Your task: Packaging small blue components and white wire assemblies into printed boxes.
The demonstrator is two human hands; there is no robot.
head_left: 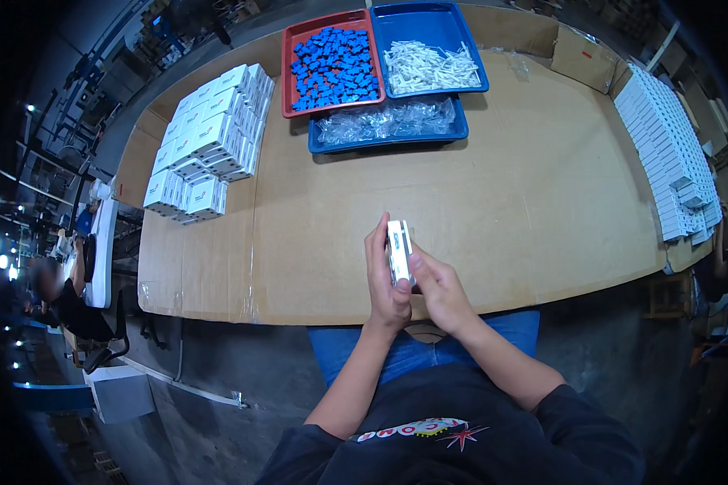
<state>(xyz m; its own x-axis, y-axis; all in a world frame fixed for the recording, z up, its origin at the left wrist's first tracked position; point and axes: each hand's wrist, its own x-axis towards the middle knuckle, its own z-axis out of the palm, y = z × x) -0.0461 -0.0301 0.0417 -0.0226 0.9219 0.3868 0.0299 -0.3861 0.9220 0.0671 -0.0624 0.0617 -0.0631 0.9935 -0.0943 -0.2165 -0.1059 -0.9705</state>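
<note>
Slim white box [398,250] gripped between the left hand [380,279], fingers flat along its left face, and the right hand [443,295], thumb against its right edge; neither is clearly nearer. Box sits above the front part of the worktop [493,210], long axis pointing away from the body, far end leaning slightly left. Red tray [332,22] well apart, beyond.

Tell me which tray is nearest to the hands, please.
The lower blue tray, with clear plastic wrapping: it lies closer to the left hand and right hand than the red tray of blue parts or upper blue tray of white parts.
</note>
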